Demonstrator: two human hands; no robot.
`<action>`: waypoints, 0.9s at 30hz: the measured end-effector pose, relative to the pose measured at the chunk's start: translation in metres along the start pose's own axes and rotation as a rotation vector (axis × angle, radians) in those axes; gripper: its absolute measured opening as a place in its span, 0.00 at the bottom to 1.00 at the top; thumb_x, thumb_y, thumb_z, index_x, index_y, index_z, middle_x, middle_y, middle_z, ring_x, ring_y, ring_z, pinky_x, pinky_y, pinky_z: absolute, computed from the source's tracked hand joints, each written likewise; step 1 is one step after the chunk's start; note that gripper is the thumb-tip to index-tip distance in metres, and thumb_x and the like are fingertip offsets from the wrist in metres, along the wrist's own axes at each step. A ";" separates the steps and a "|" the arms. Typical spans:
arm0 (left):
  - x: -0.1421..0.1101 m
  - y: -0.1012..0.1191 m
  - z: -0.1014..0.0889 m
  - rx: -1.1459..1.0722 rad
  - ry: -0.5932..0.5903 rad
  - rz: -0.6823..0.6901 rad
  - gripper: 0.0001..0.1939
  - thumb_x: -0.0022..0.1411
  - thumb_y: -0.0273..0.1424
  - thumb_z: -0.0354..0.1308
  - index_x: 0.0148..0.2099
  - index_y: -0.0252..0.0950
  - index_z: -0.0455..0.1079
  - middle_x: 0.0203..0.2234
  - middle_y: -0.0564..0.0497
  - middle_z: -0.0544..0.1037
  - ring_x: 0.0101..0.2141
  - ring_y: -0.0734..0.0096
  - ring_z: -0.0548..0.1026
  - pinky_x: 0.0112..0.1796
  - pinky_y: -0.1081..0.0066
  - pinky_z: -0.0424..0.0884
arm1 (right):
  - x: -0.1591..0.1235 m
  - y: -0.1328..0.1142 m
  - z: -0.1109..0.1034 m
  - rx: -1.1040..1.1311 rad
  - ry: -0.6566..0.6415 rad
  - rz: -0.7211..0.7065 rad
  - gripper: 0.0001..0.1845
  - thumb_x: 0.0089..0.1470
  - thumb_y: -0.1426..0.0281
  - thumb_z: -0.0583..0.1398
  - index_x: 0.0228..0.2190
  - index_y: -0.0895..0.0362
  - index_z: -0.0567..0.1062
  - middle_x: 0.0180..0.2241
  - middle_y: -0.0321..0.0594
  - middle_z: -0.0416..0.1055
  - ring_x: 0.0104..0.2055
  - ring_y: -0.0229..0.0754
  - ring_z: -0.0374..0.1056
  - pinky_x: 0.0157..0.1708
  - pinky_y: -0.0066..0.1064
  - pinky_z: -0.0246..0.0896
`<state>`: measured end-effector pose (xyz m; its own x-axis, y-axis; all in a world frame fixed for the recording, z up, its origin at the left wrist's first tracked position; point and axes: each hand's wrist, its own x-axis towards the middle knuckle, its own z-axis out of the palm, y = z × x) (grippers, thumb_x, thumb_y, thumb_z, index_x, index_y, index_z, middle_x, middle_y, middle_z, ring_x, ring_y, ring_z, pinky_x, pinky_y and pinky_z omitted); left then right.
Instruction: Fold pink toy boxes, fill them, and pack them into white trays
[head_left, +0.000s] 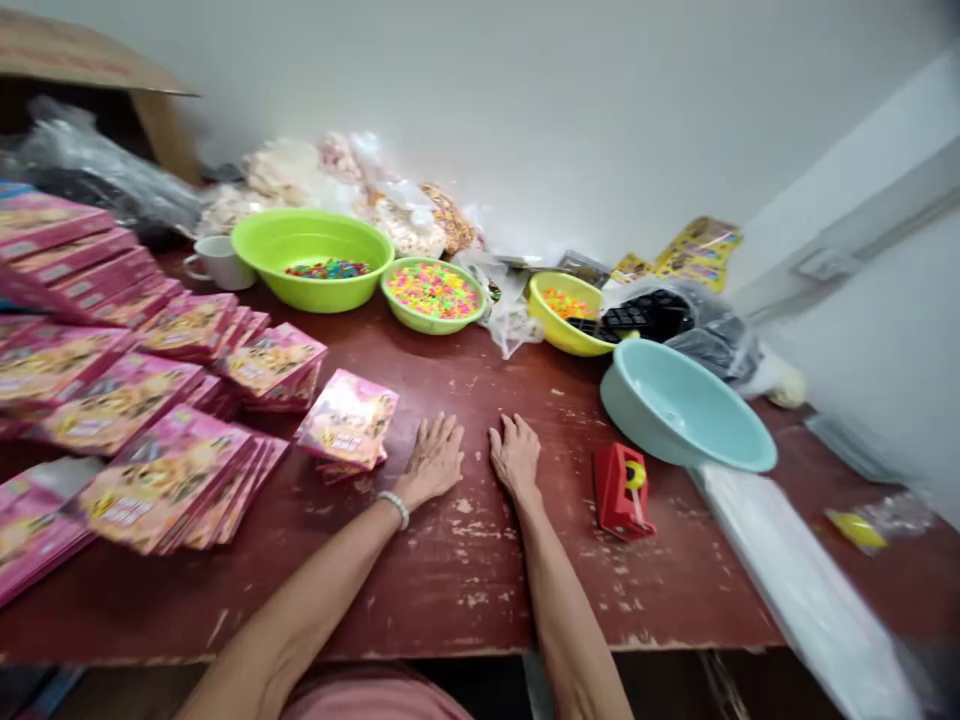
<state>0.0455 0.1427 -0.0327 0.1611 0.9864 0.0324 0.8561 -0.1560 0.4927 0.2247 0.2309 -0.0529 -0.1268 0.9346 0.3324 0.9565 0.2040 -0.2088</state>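
Scuffed red tabletop (457, 365) supports 2 hands (431, 462) (516, 458), palms down w/ fingers extended, arms (315, 597) (559, 600) fwd.

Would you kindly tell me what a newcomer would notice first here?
Probably the stacks of pink packs crowding the left of the red-brown table. Next, the bright green basin at the back left and the pale blue basin at the right. The left hand and right hand rest mid-table.

Counted two hands (435, 460); three bowls (311, 294) (433, 326) (568, 340), one mug (226, 264) beyond them; one blue basin (679, 405), one tape dispenser (615, 492) right of right hand (516, 455).
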 end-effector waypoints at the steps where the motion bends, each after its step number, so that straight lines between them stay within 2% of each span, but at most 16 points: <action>1: 0.020 0.002 0.001 0.012 0.017 -0.013 0.30 0.75 0.33 0.45 0.74 0.26 0.57 0.74 0.34 0.53 0.75 0.42 0.47 0.72 0.40 0.41 | 0.007 0.006 0.002 0.001 0.008 0.017 0.25 0.67 0.62 0.55 0.58 0.61 0.75 0.64 0.58 0.68 0.64 0.59 0.63 0.64 0.51 0.56; 4: 0.069 0.008 0.005 0.034 0.061 -0.068 0.31 0.75 0.37 0.47 0.74 0.28 0.58 0.75 0.33 0.52 0.75 0.37 0.45 0.70 0.33 0.39 | 0.027 0.025 0.007 0.020 0.018 0.036 0.24 0.66 0.62 0.56 0.57 0.60 0.76 0.63 0.57 0.69 0.63 0.60 0.63 0.62 0.53 0.57; 7: 0.107 0.016 0.012 0.039 0.076 -0.100 0.32 0.75 0.40 0.49 0.75 0.32 0.58 0.75 0.33 0.51 0.74 0.33 0.44 0.68 0.29 0.40 | 0.048 0.042 0.011 0.054 0.032 0.033 0.23 0.65 0.61 0.56 0.54 0.60 0.77 0.62 0.56 0.71 0.61 0.62 0.65 0.58 0.56 0.61; 9: 0.125 0.022 0.018 0.056 0.075 -0.096 0.32 0.74 0.41 0.49 0.75 0.35 0.58 0.75 0.33 0.51 0.74 0.33 0.45 0.67 0.28 0.41 | 0.063 0.051 0.011 0.090 0.049 0.019 0.21 0.64 0.62 0.56 0.53 0.59 0.78 0.58 0.56 0.74 0.57 0.60 0.68 0.56 0.55 0.64; 12: 0.140 0.030 0.026 0.080 0.081 -0.077 0.32 0.75 0.43 0.49 0.75 0.37 0.59 0.74 0.33 0.53 0.74 0.32 0.47 0.67 0.27 0.43 | 0.099 0.055 0.005 0.168 0.087 -0.044 0.20 0.62 0.66 0.55 0.52 0.58 0.77 0.52 0.53 0.78 0.53 0.53 0.72 0.54 0.48 0.68; 15: 0.143 0.034 0.028 0.071 0.094 -0.078 0.32 0.74 0.44 0.50 0.75 0.38 0.59 0.74 0.33 0.53 0.74 0.33 0.48 0.67 0.26 0.44 | 0.167 0.046 -0.010 0.223 0.153 -0.101 0.22 0.63 0.66 0.54 0.55 0.59 0.74 0.52 0.53 0.76 0.52 0.50 0.72 0.55 0.44 0.69; 18: 0.143 0.037 0.028 0.055 0.092 -0.085 0.33 0.74 0.46 0.50 0.75 0.39 0.59 0.74 0.34 0.53 0.74 0.34 0.48 0.67 0.26 0.44 | 0.268 0.027 -0.027 0.219 0.214 -0.105 0.21 0.65 0.68 0.52 0.55 0.60 0.74 0.53 0.53 0.75 0.52 0.49 0.70 0.58 0.42 0.65; 21: 0.143 0.039 0.028 0.023 0.086 -0.088 0.34 0.74 0.48 0.50 0.75 0.40 0.59 0.75 0.35 0.52 0.74 0.34 0.48 0.67 0.25 0.43 | 0.371 0.004 -0.034 0.175 0.240 -0.048 0.22 0.63 0.73 0.53 0.56 0.65 0.73 0.55 0.57 0.73 0.56 0.50 0.66 0.63 0.45 0.56; 24: 0.143 0.040 0.027 -0.021 0.083 -0.092 0.34 0.74 0.49 0.49 0.75 0.40 0.58 0.75 0.36 0.50 0.74 0.35 0.47 0.67 0.26 0.43 | 0.445 -0.013 -0.023 0.140 0.216 0.012 0.25 0.61 0.76 0.54 0.58 0.67 0.71 0.58 0.59 0.71 0.59 0.54 0.64 0.64 0.48 0.53; 27: 0.144 0.040 0.025 -0.056 0.069 -0.093 0.34 0.75 0.49 0.47 0.75 0.39 0.57 0.75 0.35 0.49 0.74 0.35 0.46 0.67 0.26 0.48 | 0.482 -0.015 0.002 0.063 0.160 0.057 0.32 0.58 0.77 0.57 0.64 0.69 0.66 0.61 0.64 0.67 0.60 0.58 0.62 0.61 0.49 0.54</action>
<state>0.1155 0.2769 -0.0301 0.0462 0.9980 0.0430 0.8366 -0.0622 0.5443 0.1486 0.6789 0.1091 -0.0242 0.8878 0.4596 0.9418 0.1745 -0.2875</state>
